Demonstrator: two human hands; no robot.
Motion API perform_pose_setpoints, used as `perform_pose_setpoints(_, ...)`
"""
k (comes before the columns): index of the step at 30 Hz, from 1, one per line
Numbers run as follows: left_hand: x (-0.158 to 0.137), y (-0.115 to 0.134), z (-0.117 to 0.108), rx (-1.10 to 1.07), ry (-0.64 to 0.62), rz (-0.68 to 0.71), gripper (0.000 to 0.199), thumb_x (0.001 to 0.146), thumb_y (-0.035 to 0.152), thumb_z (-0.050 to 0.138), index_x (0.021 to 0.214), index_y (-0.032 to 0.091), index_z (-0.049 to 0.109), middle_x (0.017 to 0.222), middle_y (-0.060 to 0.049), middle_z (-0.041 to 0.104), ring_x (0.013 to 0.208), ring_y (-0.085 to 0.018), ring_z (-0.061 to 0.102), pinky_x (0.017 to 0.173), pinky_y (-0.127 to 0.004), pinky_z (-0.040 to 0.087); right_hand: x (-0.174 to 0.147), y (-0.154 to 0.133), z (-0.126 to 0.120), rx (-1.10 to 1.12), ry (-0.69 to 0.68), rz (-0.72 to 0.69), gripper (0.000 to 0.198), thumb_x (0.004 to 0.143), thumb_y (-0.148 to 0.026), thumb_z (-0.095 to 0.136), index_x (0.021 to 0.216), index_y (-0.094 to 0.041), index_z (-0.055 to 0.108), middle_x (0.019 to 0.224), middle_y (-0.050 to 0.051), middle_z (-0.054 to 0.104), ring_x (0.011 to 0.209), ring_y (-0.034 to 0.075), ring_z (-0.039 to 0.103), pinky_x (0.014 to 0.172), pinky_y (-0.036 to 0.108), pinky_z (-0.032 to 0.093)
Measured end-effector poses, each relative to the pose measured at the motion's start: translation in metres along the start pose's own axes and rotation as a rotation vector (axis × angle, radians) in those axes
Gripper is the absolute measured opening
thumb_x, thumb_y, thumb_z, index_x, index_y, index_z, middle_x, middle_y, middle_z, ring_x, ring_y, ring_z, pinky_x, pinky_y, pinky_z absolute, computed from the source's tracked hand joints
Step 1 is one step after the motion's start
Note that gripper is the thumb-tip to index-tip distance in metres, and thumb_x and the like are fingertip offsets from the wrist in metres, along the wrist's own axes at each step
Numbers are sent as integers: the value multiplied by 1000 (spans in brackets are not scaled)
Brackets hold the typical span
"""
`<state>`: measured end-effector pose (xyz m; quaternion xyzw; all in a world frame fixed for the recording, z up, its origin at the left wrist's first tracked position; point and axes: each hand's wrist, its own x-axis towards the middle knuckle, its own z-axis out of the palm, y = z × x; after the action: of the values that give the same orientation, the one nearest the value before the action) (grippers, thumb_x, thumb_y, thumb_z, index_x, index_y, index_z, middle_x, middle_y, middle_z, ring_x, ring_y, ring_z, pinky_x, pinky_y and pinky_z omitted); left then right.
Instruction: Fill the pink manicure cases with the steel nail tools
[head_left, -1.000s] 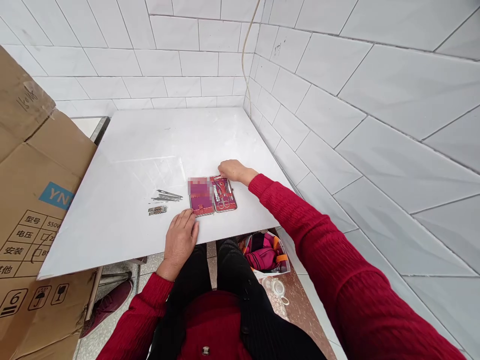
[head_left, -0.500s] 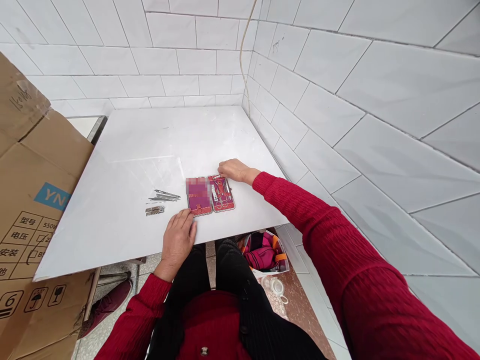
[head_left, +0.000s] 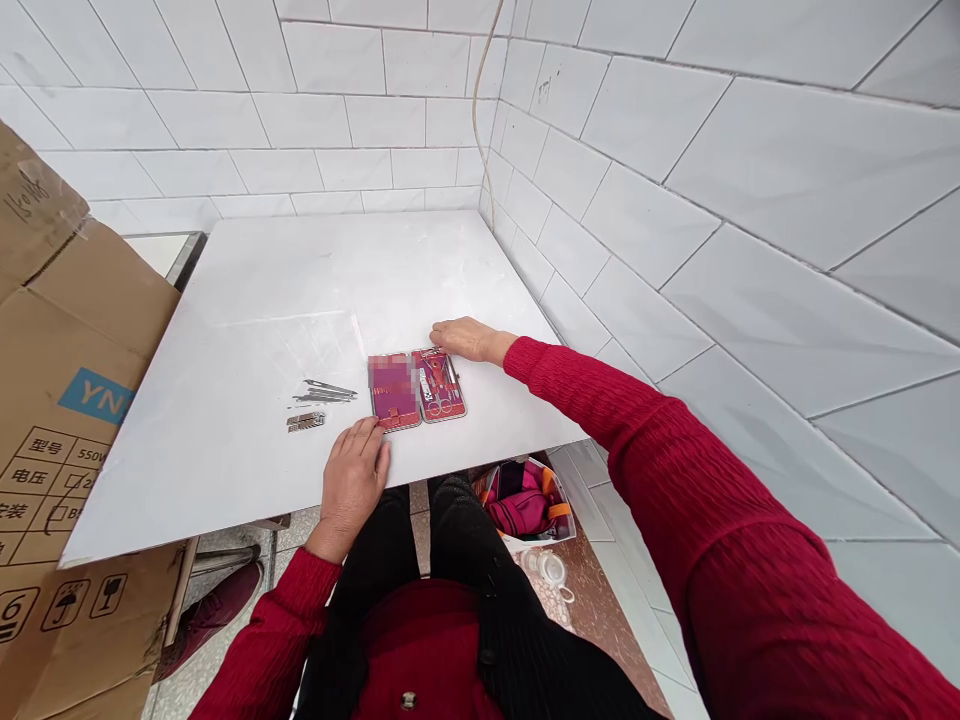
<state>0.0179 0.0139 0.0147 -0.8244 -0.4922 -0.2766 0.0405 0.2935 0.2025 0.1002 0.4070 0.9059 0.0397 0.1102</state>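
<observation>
An open manicure case (head_left: pixel 395 392) with a purple and red lining lies on the white table. Small scissors (head_left: pixel 444 407) and other slim tools sit in its right half; part of the left half is blurred out. My left hand (head_left: pixel 352 480) rests at the table's front edge, fingers extended and touching the case's lower left corner. Above the right half, at its top edge, is my right hand (head_left: pixel 466 338), with fingers stretched leftward and nothing visible in them. Several thin metal tools (head_left: pixel 328 392) lie left of the case, with nail clippers (head_left: pixel 305 422) in front of them.
Tiled walls (head_left: pixel 622 200) border the table (head_left: pixel 277 270) at the back and right. A large cardboard box (head_left: pixel 67 330) stands on the left. Below the table's front edge is a container with pink and orange fabric (head_left: pixel 521 505); a clear lidded jar (head_left: pixel 553 570) stands near it.
My right hand's fingers have straightened and lifted slightly from the case's top edge. My left hand stays at the case corner. The whole view has shifted a little.
</observation>
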Motion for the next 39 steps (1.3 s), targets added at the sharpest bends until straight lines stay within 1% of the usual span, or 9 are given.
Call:
perform_pose_setpoints(3,0,0,0,-11,-12,-4,34,105,29,44,129,16,65,137,-17,68,127,-32,63,111,-52,48,1,0,0,35,4,-20,17,100,-15,56,112,-17,68,116,12,69,98,22,66,72,30,40)
perform_pose_setpoints(8,0,0,1,-1,-10,-4,34,106,29,43,128,16,65,137,-17,68,126,-32,64,111,-51,48,1,-4,-2,-36,1,-35,21,101,-10,50,105,-15,71,111,14,71,96,23,66,72,31,40)
perform_pose_setpoints(13,-1,0,1,-10,-9,-8,34,106,29,43,128,15,66,137,-18,68,127,-32,63,111,-52,48,0,-6,-3,-2,-10,26,18,102,-14,53,106,-14,70,112,15,72,95,24,68,73,32,41)
perform_pose_setpoints(20,-1,0,0,-13,-12,-12,35,106,30,43,127,15,66,137,-18,68,127,-32,64,111,-52,48,2,-3,-9,-25,-33,4,16,99,-14,57,109,-14,69,111,15,71,91,24,68,72,32,40)
perform_pose_setpoints(25,-1,0,2,-17,-3,-15,36,106,30,42,129,16,66,138,-17,68,127,-32,64,112,-52,47,0,7,-11,-40,-61,29,17,97,-13,58,109,-14,70,111,15,71,89,25,67,72,33,39)
perform_pose_setpoints(29,-1,0,2,-19,3,-11,35,106,29,43,127,15,66,137,-17,68,127,-31,64,112,-51,47,-11,22,-4,24,-51,122,17,95,-13,58,106,-15,71,111,14,72,92,24,67,73,32,39)
perform_pose_setpoints(33,-1,0,1,-16,-1,-6,34,106,29,44,126,15,67,137,-18,69,127,-32,64,112,-51,47,-27,34,15,152,-24,285,18,95,-15,56,103,-17,72,109,11,75,91,23,66,71,31,38)
perform_pose_setpoints(36,-1,0,1,-17,0,-6,33,106,29,44,126,16,66,136,-17,69,127,-32,64,111,-51,48,-33,34,25,279,6,415,16,95,-19,59,104,-18,72,108,9,76,90,21,65,69,29,39)
perform_pose_setpoints(39,-1,0,1,-5,4,3,33,106,29,45,126,15,66,135,-17,69,126,-32,64,110,-50,48,-32,26,25,399,98,503,18,93,-23,66,110,-18,72,115,7,76,96,20,67,71,27,42)
